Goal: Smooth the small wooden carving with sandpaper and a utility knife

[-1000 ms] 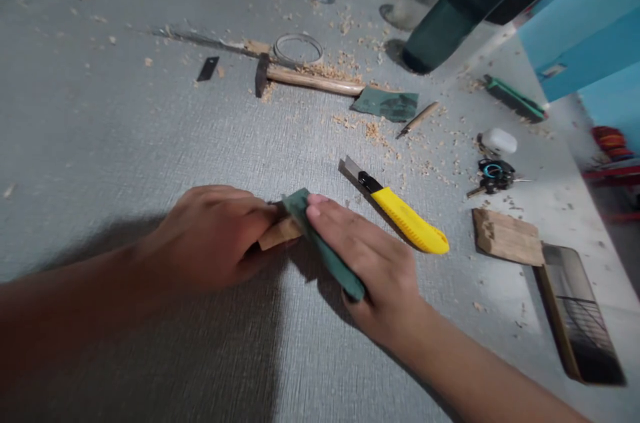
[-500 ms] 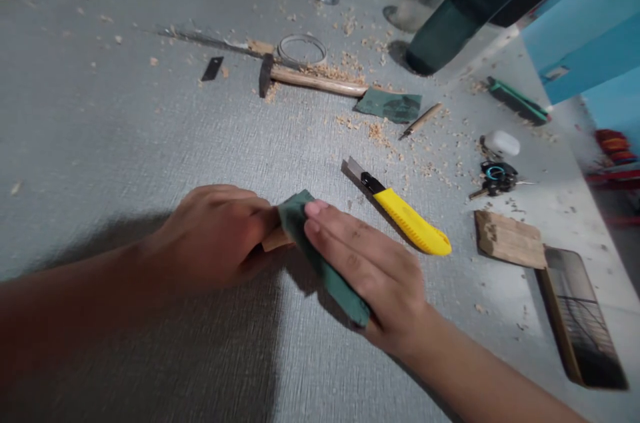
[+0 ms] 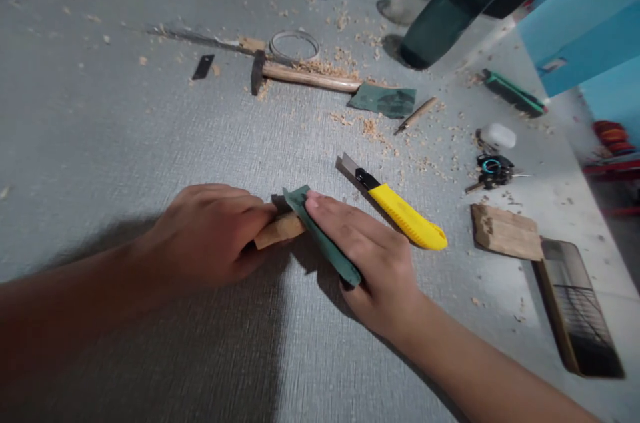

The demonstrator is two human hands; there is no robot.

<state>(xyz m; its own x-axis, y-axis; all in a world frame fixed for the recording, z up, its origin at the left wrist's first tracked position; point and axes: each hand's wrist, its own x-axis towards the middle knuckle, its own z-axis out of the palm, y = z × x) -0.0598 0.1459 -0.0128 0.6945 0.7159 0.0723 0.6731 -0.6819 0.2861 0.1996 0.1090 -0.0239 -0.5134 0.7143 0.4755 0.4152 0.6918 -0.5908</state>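
Observation:
My left hand [image 3: 220, 233] is closed around a small piece of wood [image 3: 281, 230], whose pale end sticks out to the right of the fingers. A folded strip of green sandpaper [image 3: 325, 243] is gripped in my right hand [image 3: 375, 250], fingers laid along its upper side and thumb underneath. The sandpaper's left side meets the end of the wood. Just beyond my right hand lies a yellow utility knife [image 3: 407, 215], its blade extended toward the upper left.
Farther back lie a hammer [image 3: 310, 78], another sandpaper piece [image 3: 385, 100], a loose blade [image 3: 203, 67], a thin wooden-handled tool [image 3: 416, 115] and wood shavings. Bottles [image 3: 450, 16] stand behind. At right are keys [image 3: 495, 170], a wooden block [image 3: 506, 233] and a phone [image 3: 583, 310].
My right hand and the sandpaper have shifted slightly up and left, and the sandpaper is tilted differently. More of the wood's end now shows. The view has shifted a little.

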